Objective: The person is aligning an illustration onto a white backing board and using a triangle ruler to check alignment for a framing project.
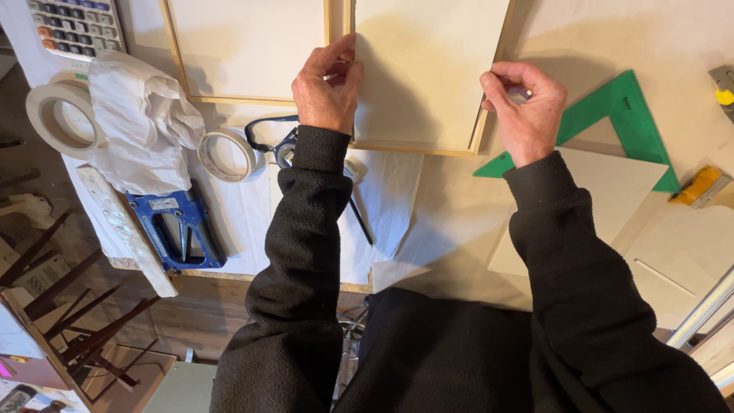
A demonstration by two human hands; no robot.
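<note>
A pale wooden frame with a cream backing board lies on the workbench in front of me. My left hand grips its left edge, thumb and fingers pinched over the rail. At the frame's right edge my right hand is closed, pinching a small shiny metal piece against the rail. A second, similar frame lies just left of it, side by side. Both arms wear black fleece sleeves.
A green set square lies right of the frame. On the left are two tape rolls, crumpled white paper, a blue staple gun and a calculator. A yellow-handled tool sits at right.
</note>
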